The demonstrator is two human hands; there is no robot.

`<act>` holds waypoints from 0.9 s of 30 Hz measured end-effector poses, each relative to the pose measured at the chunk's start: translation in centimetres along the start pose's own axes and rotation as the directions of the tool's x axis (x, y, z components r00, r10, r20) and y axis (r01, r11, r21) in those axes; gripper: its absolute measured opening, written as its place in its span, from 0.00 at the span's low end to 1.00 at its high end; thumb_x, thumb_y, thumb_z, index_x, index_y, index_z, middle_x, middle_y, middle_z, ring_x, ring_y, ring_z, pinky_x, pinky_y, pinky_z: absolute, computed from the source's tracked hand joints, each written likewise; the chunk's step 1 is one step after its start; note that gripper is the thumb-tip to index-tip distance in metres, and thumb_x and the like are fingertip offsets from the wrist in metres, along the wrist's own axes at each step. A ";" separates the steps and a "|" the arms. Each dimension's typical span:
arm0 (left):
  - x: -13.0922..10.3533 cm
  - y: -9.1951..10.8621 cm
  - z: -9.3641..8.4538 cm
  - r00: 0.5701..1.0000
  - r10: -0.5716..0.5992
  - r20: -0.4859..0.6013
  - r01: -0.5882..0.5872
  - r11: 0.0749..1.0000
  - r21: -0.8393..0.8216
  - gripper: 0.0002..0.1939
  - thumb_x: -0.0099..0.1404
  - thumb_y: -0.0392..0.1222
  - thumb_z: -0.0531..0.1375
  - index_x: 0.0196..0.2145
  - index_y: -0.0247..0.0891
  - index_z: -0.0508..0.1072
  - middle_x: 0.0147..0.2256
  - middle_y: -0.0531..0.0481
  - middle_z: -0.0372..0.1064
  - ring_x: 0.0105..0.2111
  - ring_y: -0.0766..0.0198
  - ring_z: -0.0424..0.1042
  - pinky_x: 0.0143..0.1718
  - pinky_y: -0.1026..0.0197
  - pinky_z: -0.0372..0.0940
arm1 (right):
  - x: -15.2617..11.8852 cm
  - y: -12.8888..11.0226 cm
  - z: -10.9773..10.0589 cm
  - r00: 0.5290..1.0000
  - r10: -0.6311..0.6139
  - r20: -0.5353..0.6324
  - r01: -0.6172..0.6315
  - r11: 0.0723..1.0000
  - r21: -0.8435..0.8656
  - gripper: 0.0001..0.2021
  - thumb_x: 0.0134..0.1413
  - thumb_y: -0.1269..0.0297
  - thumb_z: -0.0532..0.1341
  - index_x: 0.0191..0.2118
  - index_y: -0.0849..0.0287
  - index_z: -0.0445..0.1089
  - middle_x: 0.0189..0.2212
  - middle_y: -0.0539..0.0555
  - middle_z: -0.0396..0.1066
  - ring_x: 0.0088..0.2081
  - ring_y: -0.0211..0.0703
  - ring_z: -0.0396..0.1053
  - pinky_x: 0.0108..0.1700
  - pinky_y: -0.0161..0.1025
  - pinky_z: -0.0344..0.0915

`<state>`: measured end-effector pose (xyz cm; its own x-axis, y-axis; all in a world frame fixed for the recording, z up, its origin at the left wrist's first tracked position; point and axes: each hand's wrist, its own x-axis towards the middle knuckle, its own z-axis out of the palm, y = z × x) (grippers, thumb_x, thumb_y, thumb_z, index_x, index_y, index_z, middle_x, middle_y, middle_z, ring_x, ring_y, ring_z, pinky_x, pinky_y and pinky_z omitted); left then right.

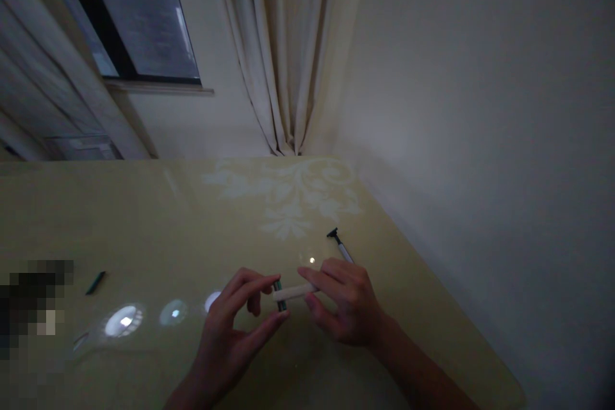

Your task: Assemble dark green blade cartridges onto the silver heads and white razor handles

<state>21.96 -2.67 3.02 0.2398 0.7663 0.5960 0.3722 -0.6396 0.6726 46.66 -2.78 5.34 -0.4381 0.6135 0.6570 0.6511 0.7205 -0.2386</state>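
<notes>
Between the thumb and index finger of my left hand is a small dark green razor head, gripped at its two ends. My right hand pinches a pale, stick-like tool that points left, its tip over the razor head. Just beyond my right hand lies a razor handle with a black neck, its lower end partly hidden by the hand. Fine detail on the razor head is too small to make out.
Another small dark green piece lies on the glossy yellowish table at the left. A pixelated dark area covers the left edge. Behind the table are curtains and a window; a wall runs along the right side.
</notes>
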 end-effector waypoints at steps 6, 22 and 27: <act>0.1 0.1 0.1 1.000 0.007 -0.006 -0.007 1.000 0.000 0.17 0.71 0.49 0.69 0.55 0.46 0.79 0.35 0.54 0.71 0.29 0.66 0.73 0.32 0.63 0.71 | 0.2 0.2 0.1 1.000 0.006 -0.009 -0.006 1.000 -0.009 0.17 0.71 0.60 0.58 0.51 0.66 0.80 0.29 0.54 0.73 0.29 0.45 0.69 0.30 0.42 0.62; 0.1 0.1 -0.1 1.000 0.011 -0.008 -0.011 1.000 0.010 0.16 0.72 0.48 0.68 0.55 0.46 0.79 0.35 0.54 0.71 0.29 0.66 0.73 0.33 0.63 0.71 | 0.2 -0.2 0.0 0.998 -0.055 -0.026 0.055 0.998 -0.002 0.17 0.70 0.60 0.59 0.51 0.66 0.80 0.28 0.53 0.73 0.28 0.44 0.68 0.29 0.42 0.60; -0.1 -0.2 0.0 1.000 0.014 -0.010 -0.013 1.000 0.012 0.17 0.70 0.48 0.70 0.55 0.46 0.79 0.35 0.54 0.71 0.29 0.66 0.72 0.33 0.63 0.71 | 0.3 0.0 -0.1 0.999 -0.011 -0.049 0.009 0.999 -0.031 0.17 0.70 0.61 0.59 0.50 0.66 0.80 0.28 0.54 0.73 0.28 0.44 0.68 0.29 0.42 0.61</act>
<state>21.82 -2.62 2.82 0.2357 0.7569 0.6095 0.3798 -0.6490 0.6592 46.57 -2.66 5.58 -0.4143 0.5892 0.6937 0.6659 0.7158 -0.2103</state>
